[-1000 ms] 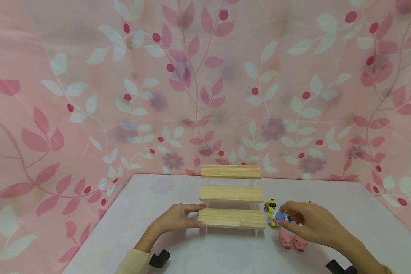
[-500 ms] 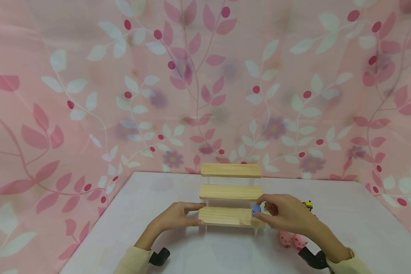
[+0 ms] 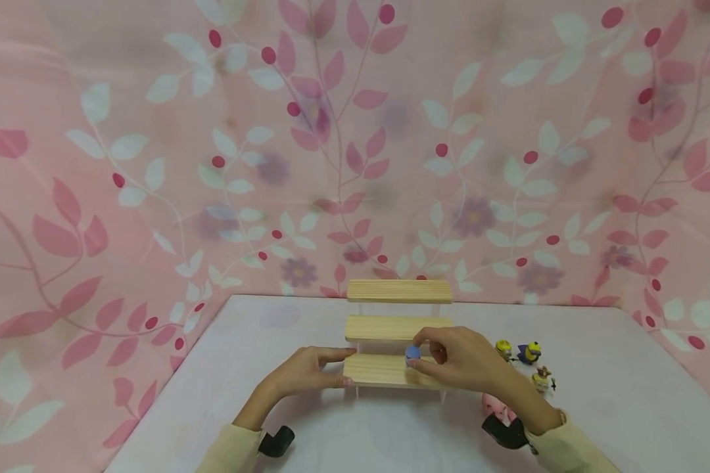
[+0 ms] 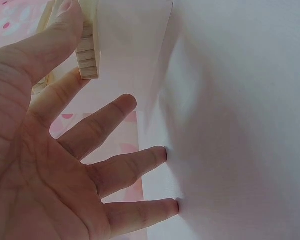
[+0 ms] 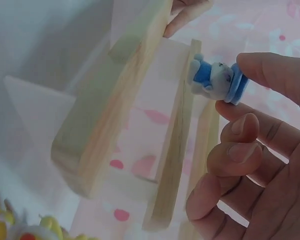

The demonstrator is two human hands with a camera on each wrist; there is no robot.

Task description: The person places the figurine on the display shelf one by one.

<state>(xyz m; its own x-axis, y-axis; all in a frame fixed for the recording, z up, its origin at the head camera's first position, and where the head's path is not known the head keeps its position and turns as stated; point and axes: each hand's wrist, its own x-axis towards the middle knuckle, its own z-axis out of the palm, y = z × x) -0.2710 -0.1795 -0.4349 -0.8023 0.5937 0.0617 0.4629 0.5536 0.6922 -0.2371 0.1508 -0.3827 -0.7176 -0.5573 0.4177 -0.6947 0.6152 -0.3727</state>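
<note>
My right hand [image 3: 473, 361] pinches a small white and blue figurine [image 5: 215, 80] by its blue hat, between thumb and index finger. In the head view the figurine overlaps the lowest board of a three-tier wooden display stand [image 3: 378, 370], right of its middle. At the left end of that board, my left hand [image 3: 304, 374] holds it between thumb and index finger. The left wrist view shows the board's end grain [image 4: 88, 59] between thumb and index finger, while the other fingers [image 4: 135, 167] spread out, the lower tips at the white tabletop.
Right of the stand, several yellow minion figurines [image 3: 530, 353] stand on the white table [image 3: 615, 394]. Pink pig figurines [image 3: 494, 406] sit partly hidden by the right forearm. A floral pink cloth [image 3: 355, 164] hangs behind the table.
My right hand has carried the figurine leftward from the toy group to the lowest board. The left hand keeps its place at the stand. More minion figurines now show at the right.
</note>
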